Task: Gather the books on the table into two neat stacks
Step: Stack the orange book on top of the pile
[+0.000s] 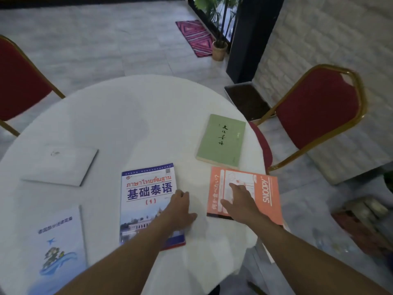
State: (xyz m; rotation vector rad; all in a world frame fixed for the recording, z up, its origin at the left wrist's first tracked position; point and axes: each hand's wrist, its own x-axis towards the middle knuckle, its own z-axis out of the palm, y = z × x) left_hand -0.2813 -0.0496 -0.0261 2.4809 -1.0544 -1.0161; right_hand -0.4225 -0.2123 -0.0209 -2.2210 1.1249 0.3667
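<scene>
Several books lie apart on the round white table (131, 116). A blue-and-white Thai textbook (146, 194) lies in front of me, and my left hand (180, 207) rests on its right edge, fingers curled over it. My right hand (240, 201) lies flat with fingers spread on an orange Snoopy book (263, 196) at the right. A green book (222, 141) lies just beyond the orange one. A white book (61, 165) sits at the left. A pale blue illustrated book (57, 248) lies near the front left edge.
Red padded chairs with gold frames stand at the far left (19, 81) and at the right (319, 111). A dark tray (246, 101) lies on the floor behind the table, with a potted plant (220, 47) and a pink mat (195, 37) farther back.
</scene>
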